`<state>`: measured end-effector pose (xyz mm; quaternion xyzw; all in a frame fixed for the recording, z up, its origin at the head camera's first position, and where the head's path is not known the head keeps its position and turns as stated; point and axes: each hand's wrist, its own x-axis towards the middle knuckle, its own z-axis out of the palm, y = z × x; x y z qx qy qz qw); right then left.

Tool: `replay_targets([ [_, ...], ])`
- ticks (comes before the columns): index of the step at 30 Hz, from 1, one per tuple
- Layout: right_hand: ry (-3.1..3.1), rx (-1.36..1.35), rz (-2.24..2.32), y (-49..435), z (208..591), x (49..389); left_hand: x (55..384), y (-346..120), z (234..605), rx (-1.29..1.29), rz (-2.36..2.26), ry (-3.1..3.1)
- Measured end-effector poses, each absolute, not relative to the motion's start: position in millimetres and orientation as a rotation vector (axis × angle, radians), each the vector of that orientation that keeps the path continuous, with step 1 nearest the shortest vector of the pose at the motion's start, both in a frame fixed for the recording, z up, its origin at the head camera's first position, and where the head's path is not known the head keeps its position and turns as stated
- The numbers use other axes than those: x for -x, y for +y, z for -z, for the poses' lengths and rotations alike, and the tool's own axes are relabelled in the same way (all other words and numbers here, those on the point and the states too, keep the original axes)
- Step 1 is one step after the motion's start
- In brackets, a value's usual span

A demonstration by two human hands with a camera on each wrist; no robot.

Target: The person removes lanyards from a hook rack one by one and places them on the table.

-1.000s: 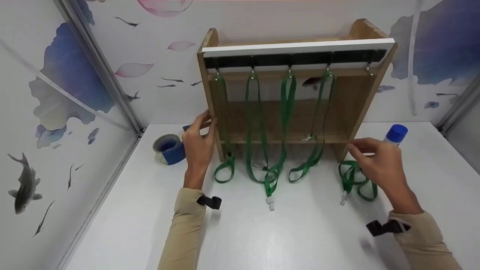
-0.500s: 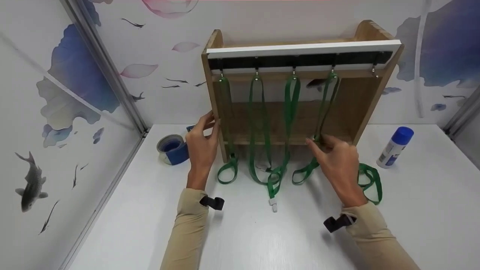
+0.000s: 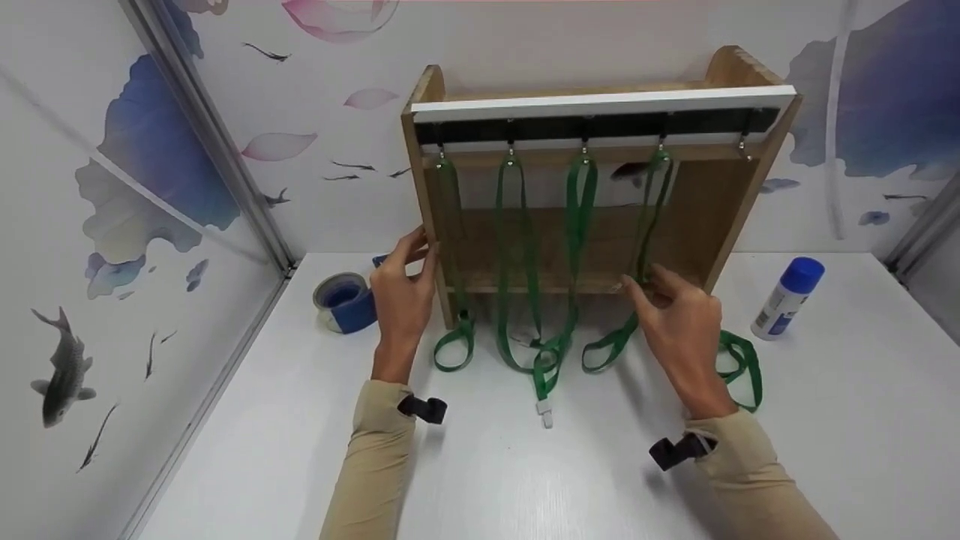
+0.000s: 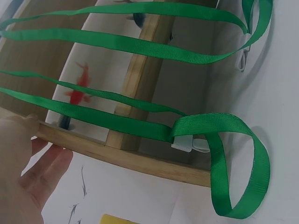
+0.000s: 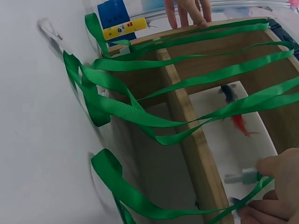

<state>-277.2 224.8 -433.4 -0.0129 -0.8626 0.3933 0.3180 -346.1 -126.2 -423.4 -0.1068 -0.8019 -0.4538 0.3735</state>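
A wooden rack (image 3: 547,225) carries a row of hooks, with green lanyards hanging from all but the rightmost. My left hand (image 3: 403,296) holds the rack's left side panel, thumb at the front edge and fingers outside. My right hand (image 3: 682,330) pinches the rightmost hanging lanyard (image 3: 611,346) partway down; its pale clip (image 5: 243,177) sticks out beside the thumb in the right wrist view. Fingers hide part of that strap. Another lanyard (image 3: 742,360) lies on the table, partly behind my right wrist. Further left, a lanyard with a white clip (image 3: 545,412) trails onto the table.
Left of the rack stand rolls of tape (image 3: 345,304). A white bottle with a blue cap (image 3: 787,300) stands at the right. Beyond the rack in the right wrist view lies a yellow tube (image 5: 125,29). A printed wall (image 3: 337,210) rises behind.
My right hand has moved left, from above the loose lanyard to the rightmost hanging one, and pinches it. My left hand keeps its place on the rack.
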Motion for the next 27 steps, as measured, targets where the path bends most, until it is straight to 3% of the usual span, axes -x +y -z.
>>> replay_targets([
  [27, -2.246, 0.036, -0.982, 206, 444, 282, 348, -127, 425, 0.281, 1.169, -2.045],
])
